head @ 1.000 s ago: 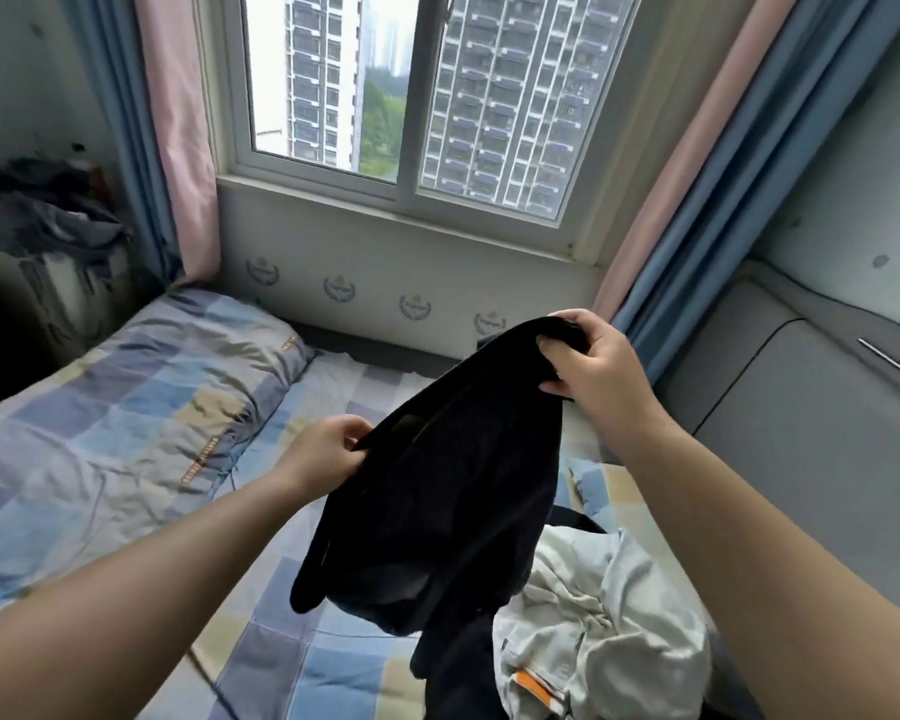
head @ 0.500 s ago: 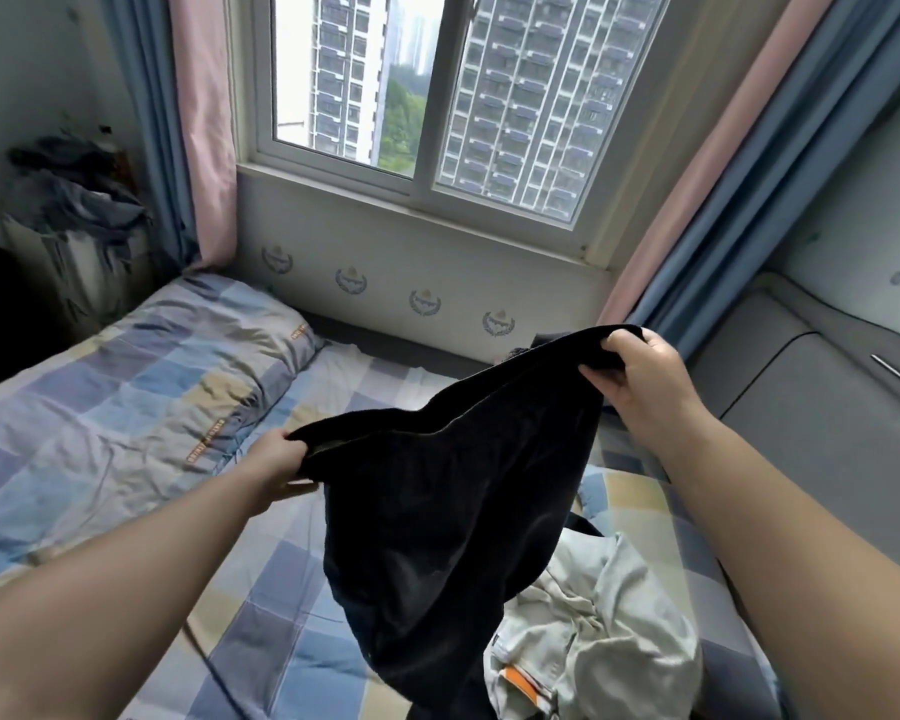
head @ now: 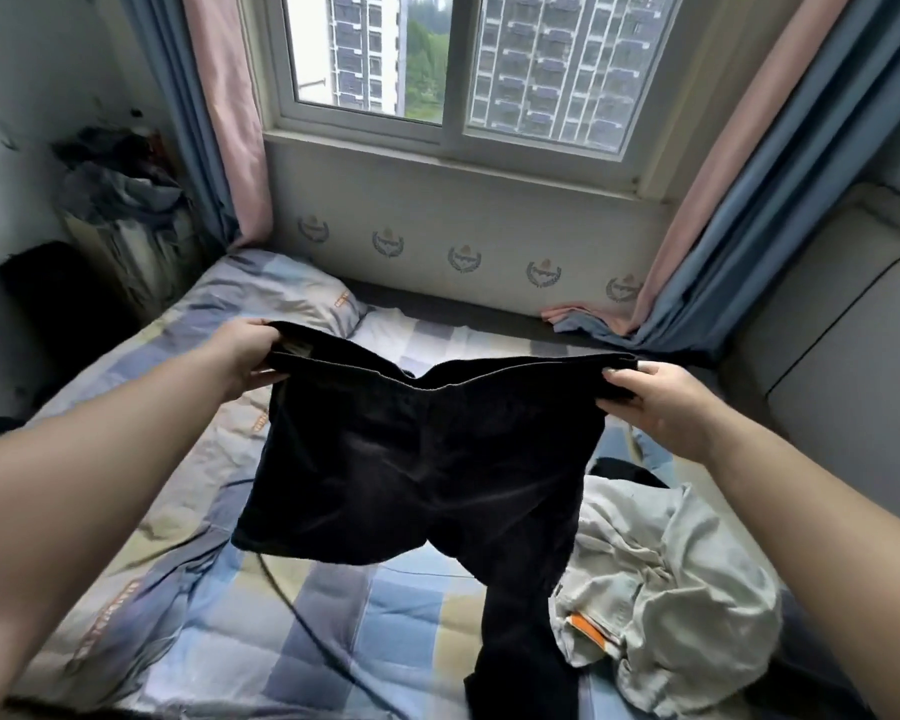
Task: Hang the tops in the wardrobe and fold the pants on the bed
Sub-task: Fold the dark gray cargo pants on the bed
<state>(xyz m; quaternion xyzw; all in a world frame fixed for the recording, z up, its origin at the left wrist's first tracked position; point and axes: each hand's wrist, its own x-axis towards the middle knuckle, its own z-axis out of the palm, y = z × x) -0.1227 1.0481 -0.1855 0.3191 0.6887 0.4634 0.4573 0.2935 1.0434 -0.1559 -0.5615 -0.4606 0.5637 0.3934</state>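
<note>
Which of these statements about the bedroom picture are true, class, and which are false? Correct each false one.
1. Both hands hold the black fabric pants by the waistband. True: the left hand and right hand each grip one end.
2. The pants lie folded flat on the checked bedspread. False: they hang spread in the air above it.
3. A crumpled pale grey garment lies on the bed under the right arm. True.
4. The blue and pink curtains cover the window. False: they are drawn aside.
</note>
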